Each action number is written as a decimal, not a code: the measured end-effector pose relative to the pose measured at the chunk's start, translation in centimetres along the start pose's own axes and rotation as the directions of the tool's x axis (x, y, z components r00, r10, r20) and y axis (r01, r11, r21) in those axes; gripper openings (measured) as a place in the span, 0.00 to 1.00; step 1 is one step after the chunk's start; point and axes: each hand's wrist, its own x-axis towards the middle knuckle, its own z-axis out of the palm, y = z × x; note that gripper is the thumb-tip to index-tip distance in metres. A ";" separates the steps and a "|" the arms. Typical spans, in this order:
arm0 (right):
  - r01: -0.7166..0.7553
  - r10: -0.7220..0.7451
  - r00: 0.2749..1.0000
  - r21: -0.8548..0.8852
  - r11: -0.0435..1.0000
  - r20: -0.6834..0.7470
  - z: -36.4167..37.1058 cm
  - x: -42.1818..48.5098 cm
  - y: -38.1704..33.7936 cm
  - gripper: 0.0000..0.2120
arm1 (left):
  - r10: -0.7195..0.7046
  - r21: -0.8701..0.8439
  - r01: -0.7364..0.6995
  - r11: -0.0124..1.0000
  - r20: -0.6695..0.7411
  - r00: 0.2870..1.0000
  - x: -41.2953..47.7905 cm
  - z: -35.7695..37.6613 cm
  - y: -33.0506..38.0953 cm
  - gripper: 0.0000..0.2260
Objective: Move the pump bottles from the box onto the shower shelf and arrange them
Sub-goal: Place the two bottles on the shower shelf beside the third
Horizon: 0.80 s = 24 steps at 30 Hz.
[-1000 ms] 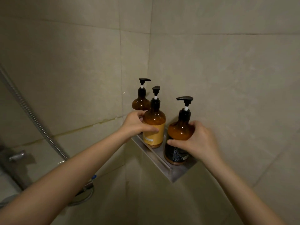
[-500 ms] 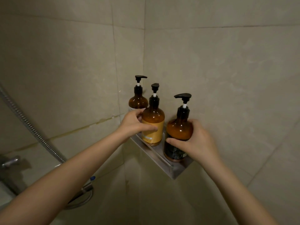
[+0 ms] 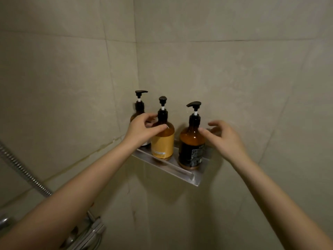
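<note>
Three amber pump bottles stand upright on a metal corner shelf (image 3: 173,169). The rear bottle (image 3: 139,107) is tucked into the wall corner, its body mostly hidden behind my left hand (image 3: 142,129). That hand holds the shoulder of the middle, yellow-label bottle (image 3: 163,144), thumb across the front and fingers behind the neck. The right, black-label bottle (image 3: 191,147) stands free at the shelf's right end. My right hand (image 3: 225,139) hovers beside it with fingers spread, thumb tip at the bottle's shoulder. The box is out of view.
Beige tiled walls meet in the corner behind the shelf. A metal shower hose (image 3: 21,170) runs down the left wall to a chrome mixer (image 3: 86,233) at the bottom left, below my left forearm.
My right hand has let go of the black-label bottle and opened beside it. My left hand slid up from the yellow-label bottle's body to its shoulder.
</note>
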 end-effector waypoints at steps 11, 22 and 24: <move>-0.155 0.149 0.988 -0.289 0.945 -0.043 2.3 -0.8 -3.6 0.34 | 0.045 -0.043 -0.037 0.998 0.210 0.977 0.8 -1.0 0.3 0.23; -0.210 0.128 0.970 -0.443 0.871 -0.208 4.2 -0.7 -5.0 0.31 | 0.057 0.020 -0.061 0.998 0.159 0.986 0.9 -0.5 -0.1 0.28; -0.179 0.120 0.977 -0.375 0.910 -0.176 4.2 -0.5 -4.5 0.29 | 0.084 0.039 -0.090 0.995 0.142 0.986 0.7 -0.5 -0.1 0.29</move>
